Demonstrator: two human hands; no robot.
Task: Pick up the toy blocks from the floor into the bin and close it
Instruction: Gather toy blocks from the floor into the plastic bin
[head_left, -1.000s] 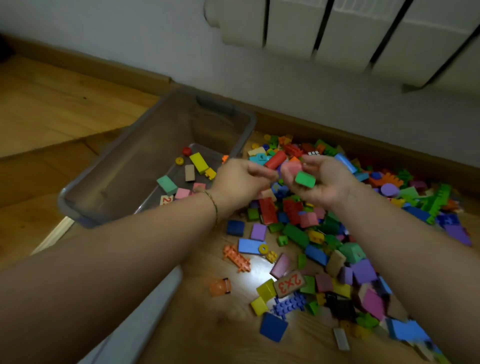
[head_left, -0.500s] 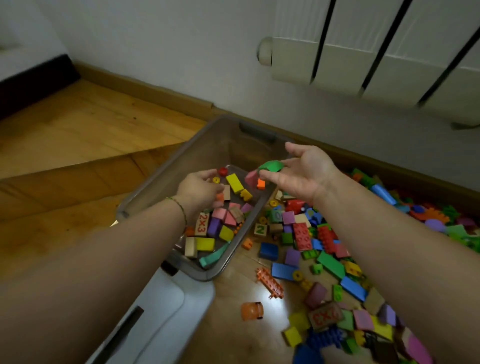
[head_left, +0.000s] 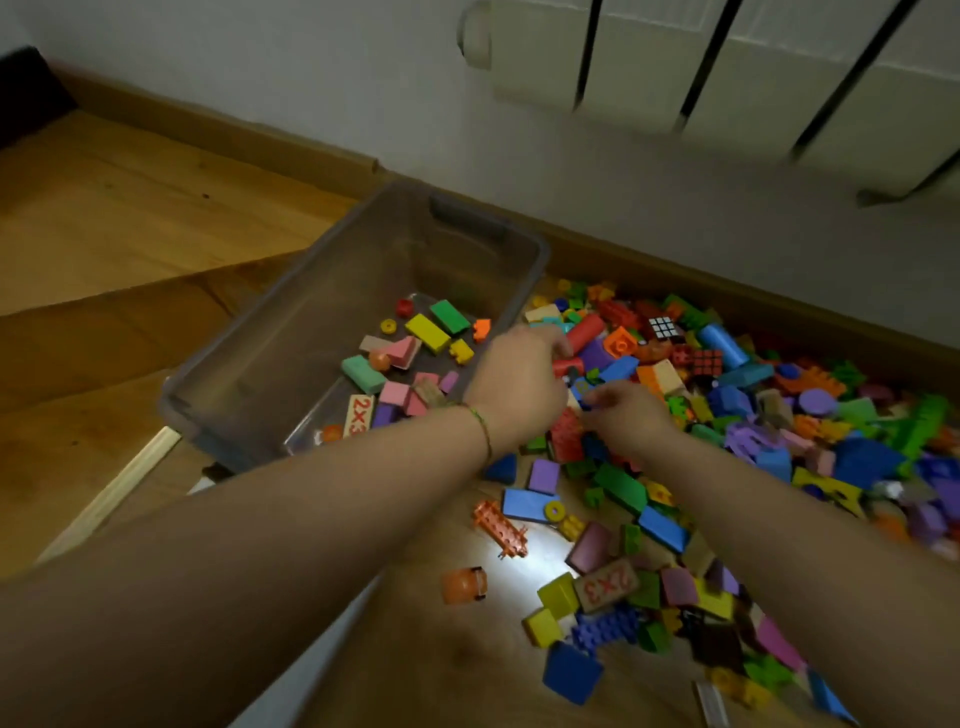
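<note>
Head view: multicoloured toy blocks (head_left: 621, 487), grey bin (head_left: 311, 312); left hand (head_left: 519, 387), right hand (head_left: 631, 415) grips unclear

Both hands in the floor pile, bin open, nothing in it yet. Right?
No. The bin already holds some blocks, per the head view. The left hand and right hand are in the floor pile, and the bin is open.

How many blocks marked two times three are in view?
2. One 2x3 block lies in the bin, the other on the floor; more may be buried in the pile.
</note>
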